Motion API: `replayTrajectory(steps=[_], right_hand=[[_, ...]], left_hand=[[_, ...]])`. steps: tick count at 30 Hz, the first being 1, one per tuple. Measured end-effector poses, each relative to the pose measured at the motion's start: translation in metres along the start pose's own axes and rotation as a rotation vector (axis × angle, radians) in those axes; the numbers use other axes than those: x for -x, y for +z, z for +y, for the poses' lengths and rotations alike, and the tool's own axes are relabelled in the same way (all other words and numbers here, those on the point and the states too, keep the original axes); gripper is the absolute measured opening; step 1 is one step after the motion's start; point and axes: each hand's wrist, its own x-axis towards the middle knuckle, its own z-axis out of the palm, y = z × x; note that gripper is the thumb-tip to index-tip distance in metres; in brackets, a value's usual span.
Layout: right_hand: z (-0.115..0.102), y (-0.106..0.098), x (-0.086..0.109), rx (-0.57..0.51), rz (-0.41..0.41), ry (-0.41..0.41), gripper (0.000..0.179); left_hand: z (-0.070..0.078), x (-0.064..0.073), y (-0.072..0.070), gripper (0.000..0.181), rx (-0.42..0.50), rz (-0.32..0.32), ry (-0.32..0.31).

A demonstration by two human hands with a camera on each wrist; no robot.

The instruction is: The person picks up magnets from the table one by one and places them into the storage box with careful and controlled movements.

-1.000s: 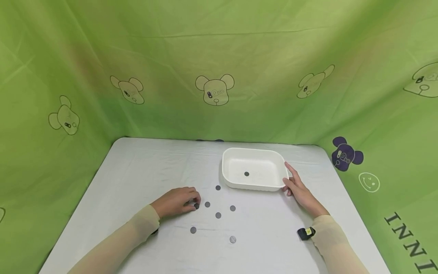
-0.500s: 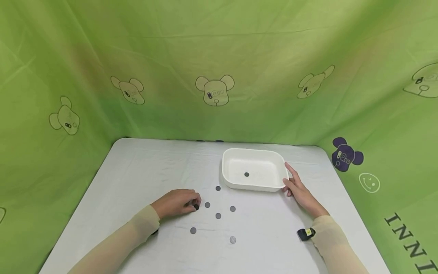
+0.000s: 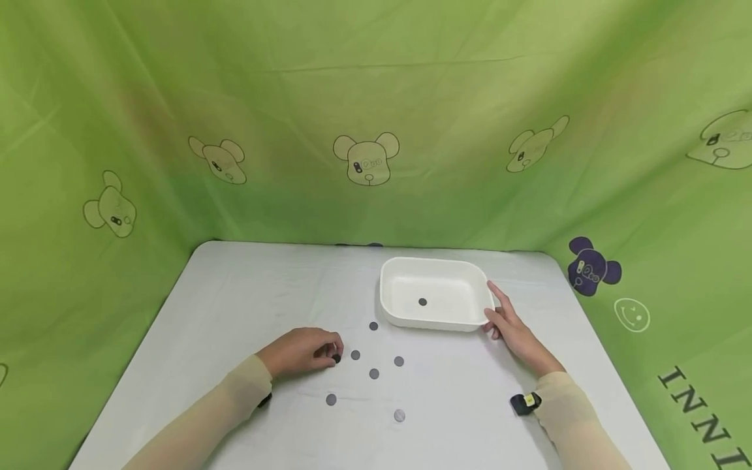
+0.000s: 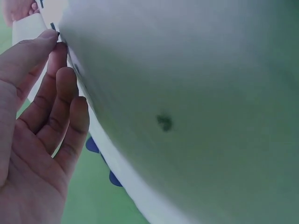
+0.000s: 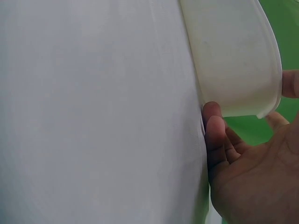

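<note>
While your left hand (image 3: 302,351) pinches a dark disc (image 3: 336,358) between thumb and fingertip, your right hand (image 3: 519,336) grips the right end of the white dish (image 3: 461,297), one finger reaching along its rim. Inside the dish lies a single grey disc (image 3: 422,301), while six loose discs (image 3: 374,373) lie scattered on the white table (image 3: 247,287), one just beside the dish's near left corner; whether your pinched disc touches the table, I cannot tell.
</note>
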Motion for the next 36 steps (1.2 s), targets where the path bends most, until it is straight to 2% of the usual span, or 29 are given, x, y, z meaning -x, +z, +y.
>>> replayTrajectory(steps=[7, 18, 26, 36], right_hand=[[-0.001, -0.001, 0.001, 0.012, -0.001, -0.002, 0.072], [0.001, -0.002, 0.0, 0.011, -0.01, 0.011, 0.072], [-0.002, -0.002, 0.001, -0.005, -0.009, -0.007, 0.072], [-0.003, -0.003, 0.001, 0.006, -0.01, 0.019, 0.072]], left_hand=[[-0.002, -0.004, -0.005, 0.015, 0.096, 0.022, -0.078], [-0.006, -0.011, -0.014, 0.015, 0.171, 0.072, -0.097], [-0.003, -0.018, -0.024, 0.017, 0.211, 0.14, -0.068], [0.003, -0.036, -0.033, 0.018, 0.269, 0.232, -0.025]])
